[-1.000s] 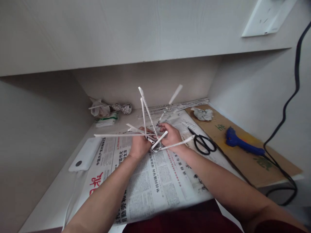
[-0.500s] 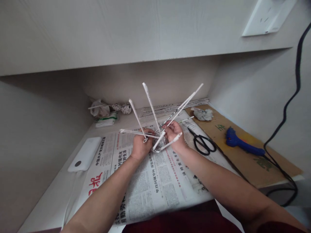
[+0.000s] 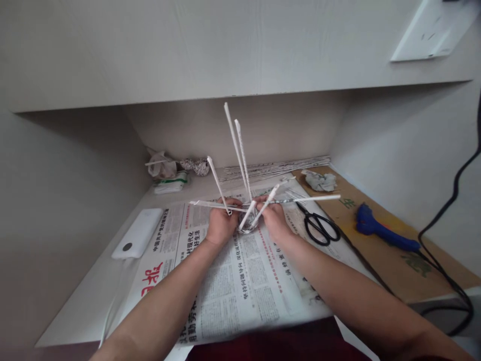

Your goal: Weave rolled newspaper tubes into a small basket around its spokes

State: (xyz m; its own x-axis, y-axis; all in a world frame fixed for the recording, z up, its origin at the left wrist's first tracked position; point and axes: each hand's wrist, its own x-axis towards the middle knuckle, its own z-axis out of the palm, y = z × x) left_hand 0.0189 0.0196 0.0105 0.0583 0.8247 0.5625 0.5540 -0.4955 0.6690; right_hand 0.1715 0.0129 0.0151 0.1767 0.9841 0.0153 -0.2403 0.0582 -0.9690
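A small weave of rolled-paper sticks (image 3: 248, 224) sits between my two hands above the newspaper (image 3: 259, 286). Several white sticks fan out from it, three of them rising at the back. My left hand (image 3: 221, 220) is closed on its left side, fingertips partly hidden behind the sticks. On the other side, my right hand (image 3: 273, 218) pinches the weave near a long paper stick (image 3: 317, 198) that points right, almost level. Just right of that hand lie black-handled scissors (image 3: 321, 228).
At right, a blue glue gun (image 3: 383, 230) with a black cord rests on cardboard (image 3: 391, 271), near crumpled paper (image 3: 320, 181). A white power bank (image 3: 139, 233) lies left. Long paper sticks (image 3: 281, 168) line the back wall, beside a tissue pack (image 3: 171, 183). A cabinet panel (image 3: 225, 55) overhangs.
The long stick at my right hand has swung down from slanting up to nearly level. A back stick now stands more upright beside another. My left hand keeps its hold. The view has shifted slightly.
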